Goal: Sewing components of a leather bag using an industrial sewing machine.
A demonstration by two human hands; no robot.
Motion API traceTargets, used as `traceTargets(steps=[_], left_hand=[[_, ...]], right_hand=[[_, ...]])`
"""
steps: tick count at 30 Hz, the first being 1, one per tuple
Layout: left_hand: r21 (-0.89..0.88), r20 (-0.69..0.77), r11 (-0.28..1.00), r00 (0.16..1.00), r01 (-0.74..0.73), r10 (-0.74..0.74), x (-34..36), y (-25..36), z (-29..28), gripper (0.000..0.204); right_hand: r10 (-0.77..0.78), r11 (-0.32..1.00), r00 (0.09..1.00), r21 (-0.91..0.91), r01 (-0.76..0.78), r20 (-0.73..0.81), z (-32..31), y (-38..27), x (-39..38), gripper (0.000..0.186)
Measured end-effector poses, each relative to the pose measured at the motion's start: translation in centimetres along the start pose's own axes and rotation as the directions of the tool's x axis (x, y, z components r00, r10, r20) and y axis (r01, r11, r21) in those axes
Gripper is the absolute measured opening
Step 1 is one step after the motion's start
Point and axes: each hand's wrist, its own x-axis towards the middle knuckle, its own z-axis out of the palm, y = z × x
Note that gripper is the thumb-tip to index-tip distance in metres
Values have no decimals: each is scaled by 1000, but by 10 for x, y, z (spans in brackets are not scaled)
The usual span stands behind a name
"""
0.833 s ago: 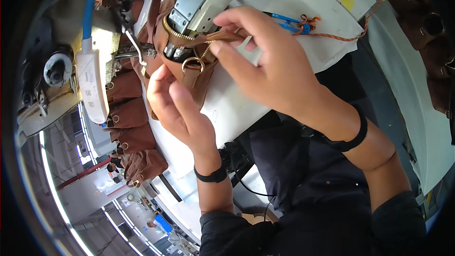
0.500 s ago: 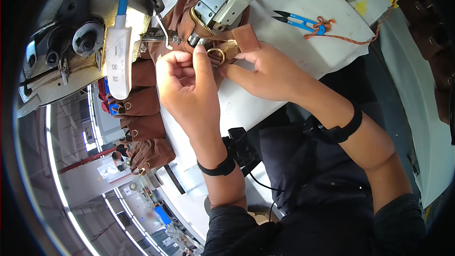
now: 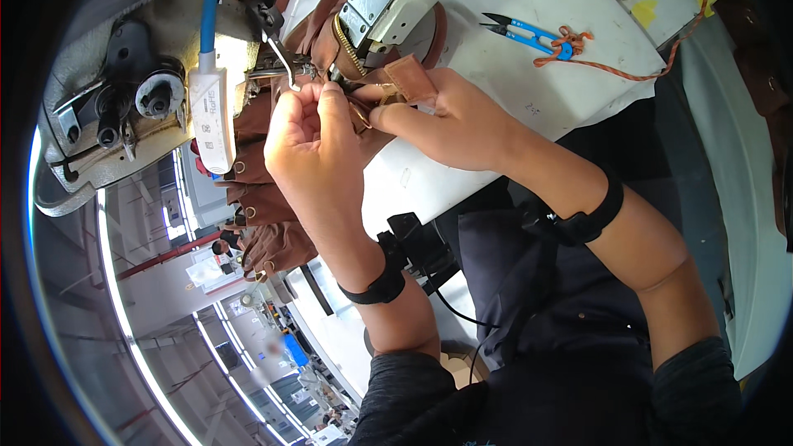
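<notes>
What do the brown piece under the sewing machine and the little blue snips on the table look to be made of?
The brown piece between both hands looks like leather: matte, stiff, with a stitched edge, though it may be imitation. The snips seem to have dark metal blades and glossy blue handles, likely plastic or painted. The orange cord tied to them looks like braided fibre.

One label is showing: a narrow white rectangular lamp housing (image 3: pixel 211 120) is hanging upright on the sewing machine (image 3: pixel 107 74), below a blue cable (image 3: pixel 209 12), and is bearing small dark printed marks. Two yellow tape patches (image 3: pixel 644 10) are sticking to the white bench (image 3: pixel 529 74). No packages, signs or screens are appearing.
</notes>
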Motion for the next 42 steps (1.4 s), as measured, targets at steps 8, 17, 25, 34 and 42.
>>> traceTargets(steps=[8, 17, 25, 34, 42], left_hand=[[194, 57, 981, 998, -29, 19, 5, 3, -11, 16], [5, 62, 999, 997, 46, -46, 11, -4, -20, 15], [41, 207, 993, 972, 107, -113, 22, 3, -36, 18], [34, 266, 987, 951, 154, -158, 32, 1, -37, 22], [-58, 407, 979, 900, 196, -156, 46, -9, -42, 18]], right_hand=[[144, 986, 988, -72, -148, -60, 12, -10, 11, 26], [45, 993, 966, -95, -71, -256, 27, -19, 7, 32], [122, 983, 949, -95, -155, -291, 28, -26, 16, 38], [25, 959, 948, -261, -113, -318, 35, -29, 21, 35], [60, 957, 912, -236, -167, -405, 43, -36, 18, 32]])
